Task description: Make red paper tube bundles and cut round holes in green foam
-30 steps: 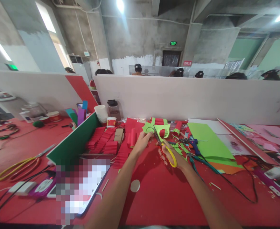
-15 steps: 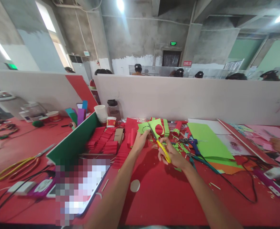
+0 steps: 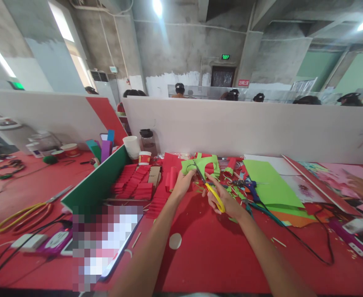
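A piece of green paper point(image 3: 201, 163) with a curved outline drawn on it is pinched in my left hand point(image 3: 184, 182). My right hand point(image 3: 223, 196) grips yellow-handled scissors point(image 3: 215, 195), whose blades lie against the paper just right of my left thumb. A round opening in the green paper shows red behind it. Green scraps point(image 3: 237, 192) are scattered on the red table beyond and beside my right hand. A red paper roll point(image 3: 170, 181) stands left of my left hand, and a white paper disc point(image 3: 175, 241) lies between my forearms.
Folded red strips point(image 3: 132, 181) lie by a green board point(image 3: 97, 181) on the left. A phone point(image 3: 116, 243) is near my left forearm. To the right are a glue gun point(image 3: 246, 184), green sheets point(image 3: 271, 181) and a black cable point(image 3: 305, 245). Another person's hand point(image 3: 362, 189) is at far right.
The green paper has turned and bent a little, and its round opening looks narrower. The scissors and my right hand have shifted slightly to the right.
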